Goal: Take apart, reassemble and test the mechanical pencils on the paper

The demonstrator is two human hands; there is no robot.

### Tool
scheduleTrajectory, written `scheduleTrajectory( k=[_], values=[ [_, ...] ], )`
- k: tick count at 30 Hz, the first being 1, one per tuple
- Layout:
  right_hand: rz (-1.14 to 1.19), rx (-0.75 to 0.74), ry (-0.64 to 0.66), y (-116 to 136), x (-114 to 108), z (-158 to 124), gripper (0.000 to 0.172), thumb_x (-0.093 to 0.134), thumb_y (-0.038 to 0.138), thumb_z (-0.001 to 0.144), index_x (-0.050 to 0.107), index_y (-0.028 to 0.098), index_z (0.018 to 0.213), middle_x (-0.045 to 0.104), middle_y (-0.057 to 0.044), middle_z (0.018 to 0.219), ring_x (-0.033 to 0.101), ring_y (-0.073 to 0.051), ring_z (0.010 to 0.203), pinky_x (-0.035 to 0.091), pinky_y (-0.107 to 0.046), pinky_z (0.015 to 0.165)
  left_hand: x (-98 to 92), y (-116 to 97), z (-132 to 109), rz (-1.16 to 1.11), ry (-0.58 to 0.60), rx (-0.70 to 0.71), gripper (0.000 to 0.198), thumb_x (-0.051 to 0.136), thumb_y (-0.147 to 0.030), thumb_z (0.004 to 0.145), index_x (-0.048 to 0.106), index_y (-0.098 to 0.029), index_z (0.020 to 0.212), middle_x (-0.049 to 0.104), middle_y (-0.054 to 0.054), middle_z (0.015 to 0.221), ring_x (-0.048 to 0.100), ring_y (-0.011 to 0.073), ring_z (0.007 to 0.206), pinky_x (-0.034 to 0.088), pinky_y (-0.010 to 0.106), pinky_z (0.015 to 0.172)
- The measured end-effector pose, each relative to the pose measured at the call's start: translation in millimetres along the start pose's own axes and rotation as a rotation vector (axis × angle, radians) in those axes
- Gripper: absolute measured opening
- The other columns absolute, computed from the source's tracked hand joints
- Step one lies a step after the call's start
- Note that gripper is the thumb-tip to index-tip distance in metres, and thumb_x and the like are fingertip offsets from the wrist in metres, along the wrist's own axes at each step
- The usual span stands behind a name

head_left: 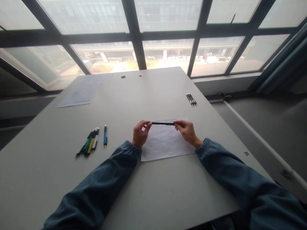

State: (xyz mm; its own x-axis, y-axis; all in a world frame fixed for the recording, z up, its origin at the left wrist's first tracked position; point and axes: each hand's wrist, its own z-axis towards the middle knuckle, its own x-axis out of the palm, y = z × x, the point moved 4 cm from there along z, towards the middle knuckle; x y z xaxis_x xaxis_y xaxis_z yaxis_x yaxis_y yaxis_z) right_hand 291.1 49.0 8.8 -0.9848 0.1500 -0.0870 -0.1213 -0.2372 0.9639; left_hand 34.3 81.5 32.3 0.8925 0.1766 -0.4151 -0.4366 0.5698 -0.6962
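Observation:
A slim black pen [163, 123] is held level above a sheet of paper [165, 143] on the table. My left hand [141, 132] pinches its left end between thumb and fingers. At the other end, my right hand [188, 131] grips the pen in the same way. Faint marks show on the paper, too blurred to read. Left of my left hand lies a blue pen [105, 135] by itself. Farther left is a bunch of pens [90, 142] with green, yellow and white barrels.
Several dark pens [191, 99] lie side by side near the right edge of the white table [144, 99]. Papers [81, 91] rest at the far left. Two cable holes [123, 77] sit near the back edge, before the windows.

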Motion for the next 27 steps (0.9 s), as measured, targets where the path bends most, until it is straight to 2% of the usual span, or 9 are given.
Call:
scheduleTrajectory(
  k=[4, 8, 15, 20, 24, 27],
  values=[
    [-0.111, -0.093, -0.042, 6.7, -0.7, -2.8, 0.023, 0.071, 0.039, 0.085, 0.076, 0.020, 0.097, 0.075, -0.006, 0.087, 0.067, -0.020, 0.076, 0.055, -0.035, 0.072, -1.0, -1.9, -0.5, -0.003, 0.014, -0.002, 0.028, 0.060, -0.042, 0.096, 0.069, -0.018, 0.085, 0.070, 0.004, 0.080, 0.064, 0.0154, 0.076, 0.052, 0.028, 0.070],
    [-0.284, -0.210, -0.052, 17.3, -3.9, -5.2, 0.018, 0.065, 0.037, 0.091, 0.075, 0.022, 0.093, 0.074, -0.007, 0.090, 0.066, -0.021, 0.080, 0.054, -0.036, 0.077, -1.2, -3.3, -0.9, -0.036, 0.033, -0.005, 0.031, 0.058, -0.042, 0.097, 0.067, -0.019, 0.080, 0.068, 0.003, 0.076, 0.063, 0.0156, 0.074, 0.050, 0.029, 0.070],
    [-0.624, -0.437, 0.160, 30.0, -2.1, -9.4, 0.025, 0.049, 0.031, 0.102, 0.072, 0.022, 0.097, 0.070, -0.009, 0.093, 0.063, -0.022, 0.087, 0.047, -0.034, 0.082, -1.4, 0.5, -1.0, -0.042, 0.036, -0.052, 0.037, 0.055, -0.044, 0.097, 0.064, -0.019, 0.072, 0.065, 0.002, 0.069, 0.061, 0.0153, 0.069, 0.048, 0.028, 0.069],
    [-0.858, -0.560, 0.261, 33.7, 0.9, -10.8, 0.023, 0.048, 0.024, 0.103, 0.069, 0.019, 0.095, 0.070, -0.009, 0.091, 0.061, -0.020, 0.084, 0.043, -0.032, 0.078, -1.4, 3.2, -2.1, -0.056, 0.045, -0.094, 0.039, 0.055, -0.045, 0.097, 0.061, -0.019, 0.068, 0.062, 0.001, 0.065, 0.058, 0.0148, 0.066, 0.046, 0.027, 0.069],
    [-0.899, -0.648, 0.241, 35.9, -3.4, -7.8, 0.020, 0.050, 0.021, 0.101, 0.068, 0.018, 0.093, 0.069, -0.007, 0.087, 0.061, -0.019, 0.082, 0.043, -0.030, 0.078, -1.1, 2.5, -1.3, -0.078, 0.050, -0.108, 0.036, 0.056, -0.045, 0.096, 0.064, -0.018, 0.072, 0.064, 0.002, 0.068, 0.060, 0.0155, 0.069, 0.046, 0.027, 0.071],
    [-0.876, -0.642, 0.134, 34.5, -18.2, 2.8, 0.021, 0.051, 0.022, 0.101, 0.068, 0.019, 0.090, 0.068, -0.006, 0.082, 0.060, -0.018, 0.078, 0.044, -0.030, 0.078, -0.7, 2.5, -0.7, -0.113, 0.039, -0.133, 0.030, 0.056, -0.045, 0.095, 0.068, -0.018, 0.090, 0.066, 0.002, 0.072, 0.062, 0.0161, 0.072, 0.047, 0.027, 0.074]
  ],
)
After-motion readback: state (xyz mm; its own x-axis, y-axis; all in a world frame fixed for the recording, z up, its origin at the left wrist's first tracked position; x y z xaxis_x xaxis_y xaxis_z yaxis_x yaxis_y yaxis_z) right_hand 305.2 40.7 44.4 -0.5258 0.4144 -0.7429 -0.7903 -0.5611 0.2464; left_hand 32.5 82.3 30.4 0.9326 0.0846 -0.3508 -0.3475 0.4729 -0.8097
